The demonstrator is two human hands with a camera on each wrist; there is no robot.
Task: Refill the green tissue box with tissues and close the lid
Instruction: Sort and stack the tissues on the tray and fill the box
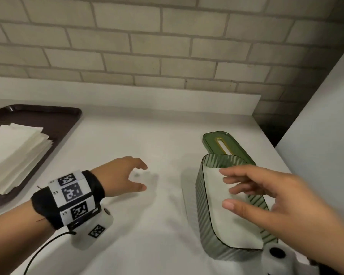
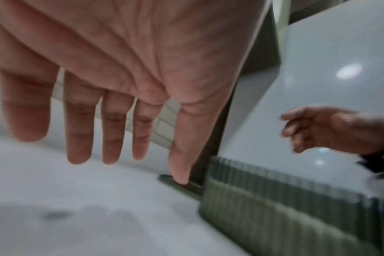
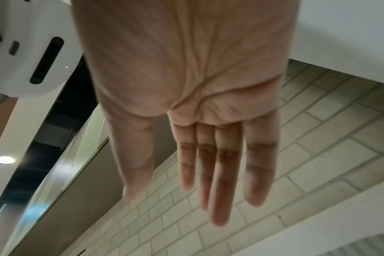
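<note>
The green ribbed tissue box (image 1: 202,213) stands open on the white counter at the right, with white tissues (image 1: 224,223) lying inside it. Its green lid (image 1: 212,141), with a slot in it, lies flat on the counter just behind the box. My right hand (image 1: 226,187) hovers over the box's open top, fingers spread and holding nothing. My left hand (image 1: 142,177) hangs over the bare counter left of the box, fingers relaxed and empty. The left wrist view shows the left hand (image 2: 103,152), the box (image 2: 296,211) and the lid (image 2: 175,181). In the right wrist view the right hand (image 3: 197,199) has straight fingers.
A dark brown tray (image 1: 66,124) at the far left holds a stack of white tissues (image 1: 14,153). A brick wall (image 1: 167,46) runs behind the counter's raised back edge. A white panel (image 1: 326,126) stands close to the right of the box.
</note>
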